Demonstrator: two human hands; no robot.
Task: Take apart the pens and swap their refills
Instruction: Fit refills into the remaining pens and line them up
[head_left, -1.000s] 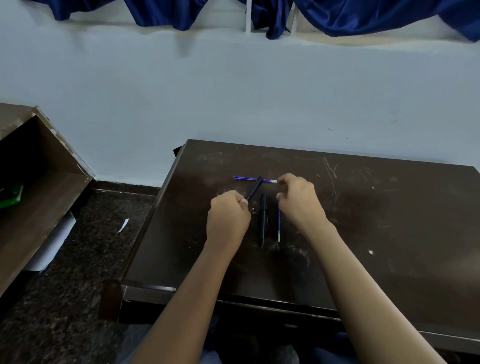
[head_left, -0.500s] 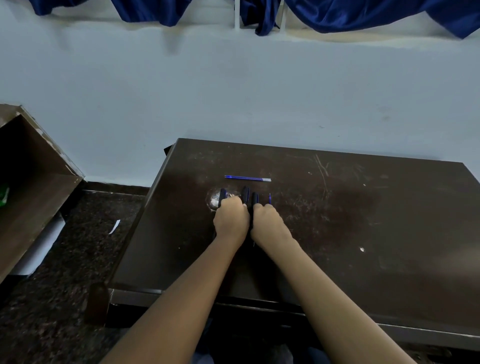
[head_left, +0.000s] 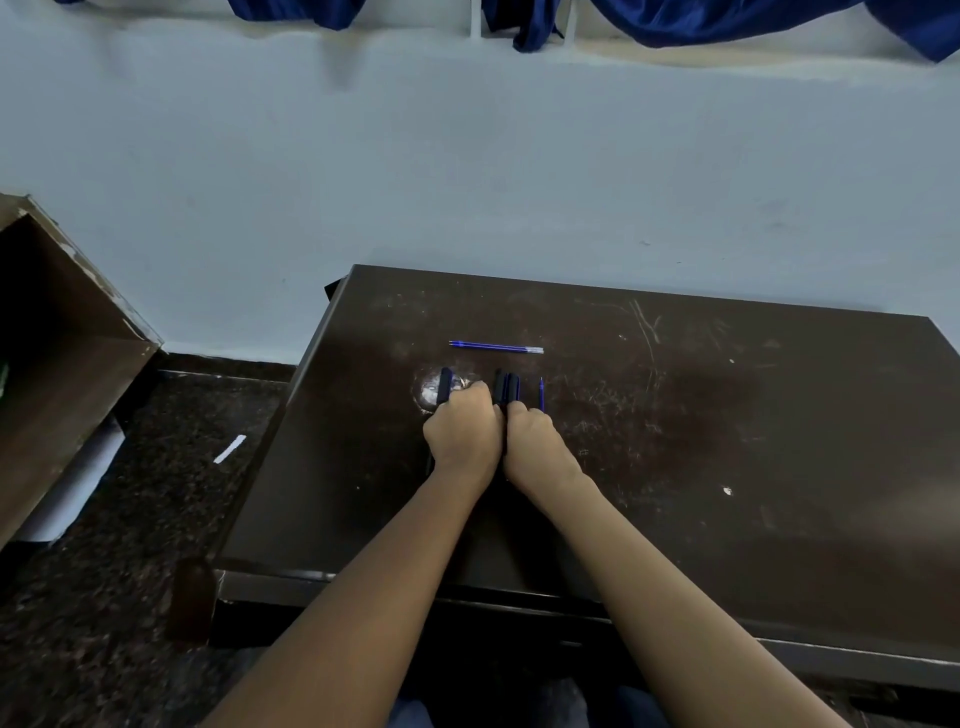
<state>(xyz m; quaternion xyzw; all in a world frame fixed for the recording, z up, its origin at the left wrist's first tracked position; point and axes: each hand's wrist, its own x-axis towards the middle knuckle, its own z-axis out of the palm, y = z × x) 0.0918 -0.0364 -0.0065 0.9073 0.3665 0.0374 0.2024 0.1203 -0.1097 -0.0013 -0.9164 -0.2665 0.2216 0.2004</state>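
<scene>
Your two hands sit side by side at the centre of the frame, on the scratched dark desk (head_left: 727, 415). Your left hand (head_left: 464, 439) and your right hand (head_left: 540, 449) touch along their inner edges, backs up. The fingers are curled under and hidden, so I cannot tell what either hand grips. One dark pen piece (head_left: 444, 385) pokes out above the left hand's outer knuckles, across a pale worn patch (head_left: 428, 397) in the desk top. A pair of dark pen barrels (head_left: 507, 387) lies close together, showing just above the seam between the two hands. A thin blue refill (head_left: 541, 395) shows above the right hand, just right of that pair, pointing toward the top of the frame. A second blue refill (head_left: 496, 347) lies crosswise higher up, apart from both hands, its clear end to the right. A pale wall (head_left: 467, 171) fills the upper frame under a blue curtain (head_left: 727, 18). A wooden cabinet (head_left: 62, 374) stands at the left edge, and a white paper scrap (head_left: 229, 449) lies on the speckled floor (head_left: 130, 545).
</scene>
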